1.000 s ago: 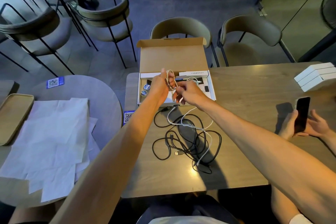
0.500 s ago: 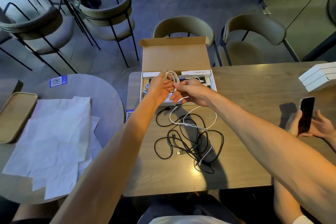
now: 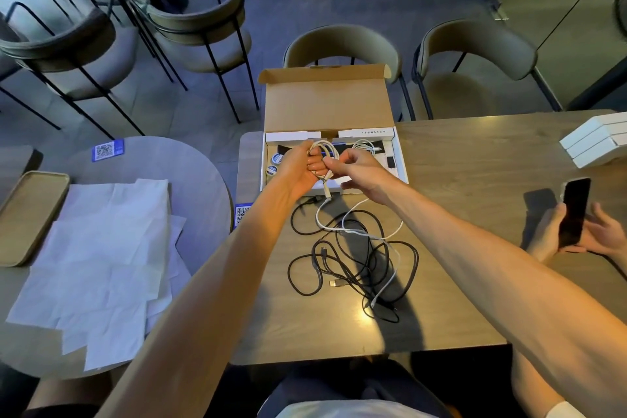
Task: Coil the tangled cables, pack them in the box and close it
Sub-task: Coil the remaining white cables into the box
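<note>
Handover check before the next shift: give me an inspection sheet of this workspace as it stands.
Surface: wooden table, carrying the box and the cables.
Job's things: cardboard box open, lid upright; one coiled cable already inside.
Clutter: stack of white boxes at the right edge; phone held by another person's hands.
Hands: left hand grips loops of the white cable over the box; right hand pinches the same cable beside it.
Cables: the white cable's tail runs down into the black cables, which lie tangled on the table.
Surroundings: paper sheets and a tray on the neighbouring round table; chairs behind.
</note>
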